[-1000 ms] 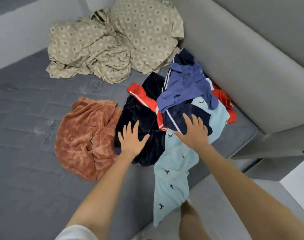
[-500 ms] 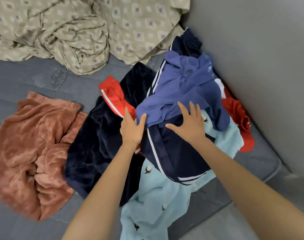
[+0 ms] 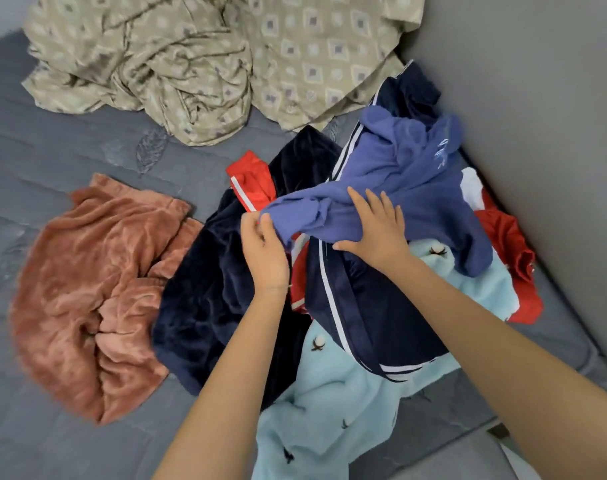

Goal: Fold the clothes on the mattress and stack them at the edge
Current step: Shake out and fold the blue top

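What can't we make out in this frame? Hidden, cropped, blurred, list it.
Head view, the only one:
red garment: mostly buried under the navy striped garment and the blue garment; type unclear.
light blue garment: lower end cut off by the bottom edge.
patterned sheet: cut off by the top edge.
left hand: pinches the blue garment's edge, fingertips motion-blurred and partly behind the cloth.

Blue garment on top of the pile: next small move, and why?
Probably lift the blue garment clear of the pile. The left hand pinches its edge, the right hand lies flat on it, and it sits crumpled on top of the navy striped garment.
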Tool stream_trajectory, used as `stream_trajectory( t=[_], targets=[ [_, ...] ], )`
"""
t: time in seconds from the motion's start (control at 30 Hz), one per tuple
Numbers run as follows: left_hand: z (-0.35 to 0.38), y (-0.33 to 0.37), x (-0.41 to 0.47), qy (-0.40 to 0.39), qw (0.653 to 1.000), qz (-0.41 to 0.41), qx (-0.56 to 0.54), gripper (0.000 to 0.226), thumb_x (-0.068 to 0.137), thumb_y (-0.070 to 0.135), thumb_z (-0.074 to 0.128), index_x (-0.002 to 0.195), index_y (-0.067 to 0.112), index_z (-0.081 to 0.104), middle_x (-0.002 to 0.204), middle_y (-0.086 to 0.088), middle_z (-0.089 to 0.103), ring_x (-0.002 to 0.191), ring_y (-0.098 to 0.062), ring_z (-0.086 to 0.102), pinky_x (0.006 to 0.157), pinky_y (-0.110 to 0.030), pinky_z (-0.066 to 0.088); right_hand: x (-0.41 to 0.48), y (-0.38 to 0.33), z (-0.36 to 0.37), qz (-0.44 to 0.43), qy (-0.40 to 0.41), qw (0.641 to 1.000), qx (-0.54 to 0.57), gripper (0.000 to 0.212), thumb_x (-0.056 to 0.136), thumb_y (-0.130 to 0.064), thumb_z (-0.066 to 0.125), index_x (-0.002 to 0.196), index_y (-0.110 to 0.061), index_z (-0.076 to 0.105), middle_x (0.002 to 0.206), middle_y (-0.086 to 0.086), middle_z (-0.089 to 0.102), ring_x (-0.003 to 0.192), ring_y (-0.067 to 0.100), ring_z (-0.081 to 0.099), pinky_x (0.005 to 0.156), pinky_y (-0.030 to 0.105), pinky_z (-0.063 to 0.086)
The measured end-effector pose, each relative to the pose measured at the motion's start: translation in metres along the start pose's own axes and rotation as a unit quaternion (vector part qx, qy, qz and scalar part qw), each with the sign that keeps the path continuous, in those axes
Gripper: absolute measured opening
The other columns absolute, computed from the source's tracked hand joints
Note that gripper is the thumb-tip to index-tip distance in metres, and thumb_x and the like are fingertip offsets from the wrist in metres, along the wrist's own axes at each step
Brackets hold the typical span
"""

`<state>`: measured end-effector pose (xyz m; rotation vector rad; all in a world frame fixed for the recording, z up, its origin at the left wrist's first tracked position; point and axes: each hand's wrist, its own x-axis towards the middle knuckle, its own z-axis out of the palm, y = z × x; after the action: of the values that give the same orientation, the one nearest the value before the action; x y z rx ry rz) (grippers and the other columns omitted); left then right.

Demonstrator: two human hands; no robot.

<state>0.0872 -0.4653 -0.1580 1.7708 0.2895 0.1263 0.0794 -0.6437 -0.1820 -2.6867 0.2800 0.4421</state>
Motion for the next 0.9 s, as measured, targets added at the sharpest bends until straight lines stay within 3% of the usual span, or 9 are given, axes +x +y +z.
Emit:
stream_trajectory(
  t=[0.1,0.2,0.33,0.4,0.47,0.53,0.6,0.67,0.9],
  targets=[
    [-0.044,0.026,0.009,0.076,0.997,0.0,-0.025,0.03,0.102,0.004,0.037,0.075,0.019,0.036,0.073,0.005,0.036,0.058,0.006,0.038,0.063,-0.01,0.035,-0.012,-0.038,-0.016,-0.033,-0.025,0.999,0.002,0.095,0.078,-0.053,0.071,0.152,-0.03,0.015,0.161,0.004,0.009,0.149,0.029,-0.002,0.117,0.054,0.0],
    [-0.09,0.048,0.003,0.071,0.997,0.013,-0.034,0.025,0.103,0.008,0.036,0.08,0.016,0.041,0.076,0.005,0.04,0.062,0.006,0.041,0.066,-0.01,0.037,-0.031,-0.085,-0.024,-0.081,-0.046,0.996,-0.01,0.097,0.079,-0.049,0.073,0.153,-0.03,0.013,0.158,0.0,0.02,0.148,0.027,0.002,0.117,0.056,-0.002],
    [-0.163,0.072,-0.004,0.096,0.994,0.041,-0.035,0.026,0.102,0.009,0.038,0.079,0.019,0.043,0.075,0.007,0.044,0.064,0.003,0.042,0.065,-0.014,0.037,-0.072,-0.148,-0.018,-0.09,-0.069,0.993,-0.012,0.093,0.08,-0.045,0.073,0.152,-0.03,0.017,0.137,0.0,0.049,0.137,0.026,0.034,0.116,0.053,0.004],
    [-0.215,0.082,-0.008,0.123,0.991,0.043,-0.031,0.026,0.102,0.008,0.038,0.078,0.017,0.044,0.075,0.005,0.044,0.065,0.002,0.043,0.065,-0.015,0.037,-0.105,-0.187,-0.007,-0.091,-0.077,0.992,-0.027,0.077,0.086,-0.042,0.067,0.149,-0.026,0.026,0.133,0.003,0.055,0.127,0.025,0.047,0.113,0.044,0.02],
    [-0.252,0.085,-0.007,0.156,0.987,0.038,-0.023,0.022,0.101,0.005,0.04,0.08,0.011,0.045,0.076,0.006,0.046,0.069,0.002,0.045,0.068,-0.012,0.037,-0.127,-0.208,0.003,-0.084,-0.066,0.994,-0.035,0.052,0.094,-0.032,0.056,0.142,-0.02,0.04,0.127,0.007,0.06,0.114,0.029,0.056,0.094,0.038,0.039],
    [-0.308,0.09,-0.011,0.178,0.984,0.026,-0.02,0.017,0.099,0.005,0.041,0.084,0.007,0.047,0.075,0.007,0.046,0.074,-0.006,0.045,0.07,-0.015,0.037,-0.162,-0.243,0.011,-0.077,-0.057,0.995,-0.024,0.023,0.096,-0.019,0.048,0.117,-0.013,0.057,0.11,0.012,0.065,0.097,0.033,0.06,0.074,0.039,0.041],
    [-0.364,0.097,-0.018,0.177,0.984,0.027,-0.009,0.017,0.099,0.004,0.042,0.083,0.006,0.048,0.073,0.007,0.045,0.069,0.001,0.045,0.069,-0.015,0.036,-0.198,-0.282,0.015,-0.08,-0.046,0.996,-0.014,0.008,0.094,-0.013,0.048,0.09,-0.01,0.055,0.1,0.015,0.065,0.087,0.033,0.059,0.065,0.037,0.036],
    [-0.416,0.104,-0.028,0.157,0.987,0.021,0.011,0.022,0.099,0.003,0.042,0.078,0.009,0.047,0.072,0.008,0.044,0.064,0.007,0.045,0.067,-0.012,0.036,-0.232,-0.32,0.018,-0.083,-0.037,0.996,-0.013,0.009,0.092,-0.009,0.049,0.089,-0.01,0.057,0.097,0.017,0.064,0.082,0.033,0.056,0.063,0.036,0.034],
    [-0.578,0.14,-0.075,0.141,0.989,-0.011,0.031,0.036,0.097,0.003,0.041,0.066,0.021,0.037,0.069,0.007,0.04,0.064,-0.005,0.036,0.061,-0.013,0.034,-0.345,-0.437,0.019,-0.079,-0.048,0.995,0.04,0.022,0.094,-0.008,0.045,0.078,-0.001,0.059,0.076,0.015,0.057,0.072,0.031,0.051,0.061,0.039,0.037]
  ],
)
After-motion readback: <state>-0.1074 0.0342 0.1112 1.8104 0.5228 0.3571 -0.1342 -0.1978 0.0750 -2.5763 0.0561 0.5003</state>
